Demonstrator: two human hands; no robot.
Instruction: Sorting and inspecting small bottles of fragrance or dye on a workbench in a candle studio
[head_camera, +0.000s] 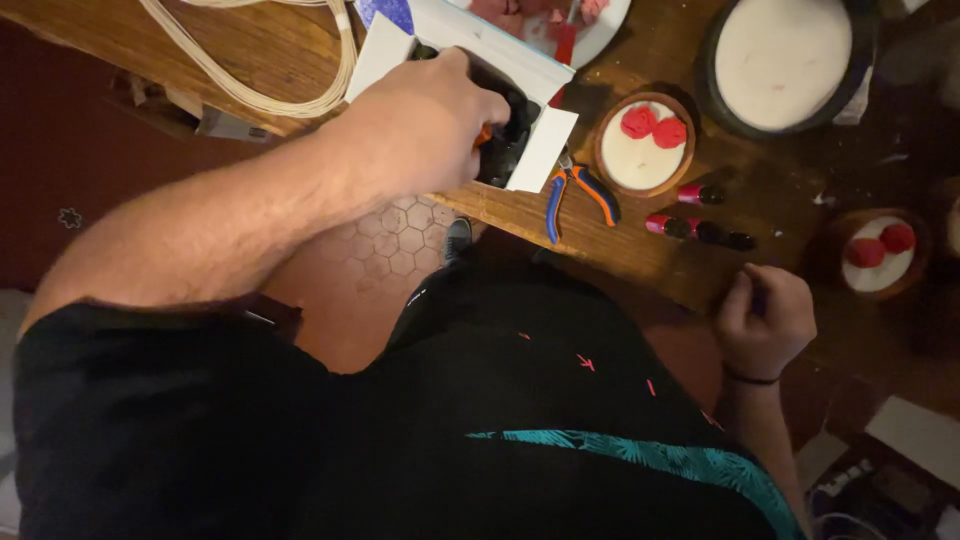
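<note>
The left hand (425, 125) reaches into a white box (535, 150), fingers curled around a small orange item (484, 133). The right hand (765, 318) rests at the table (640, 250) edge, fingers loosely curled, holding nothing visible.

left hand (425, 125): fingertips hidden inside white box (540, 150) | orange item in grip too small to identify | plate (600, 30), white cord (300, 90): cropped by top edge
</note>
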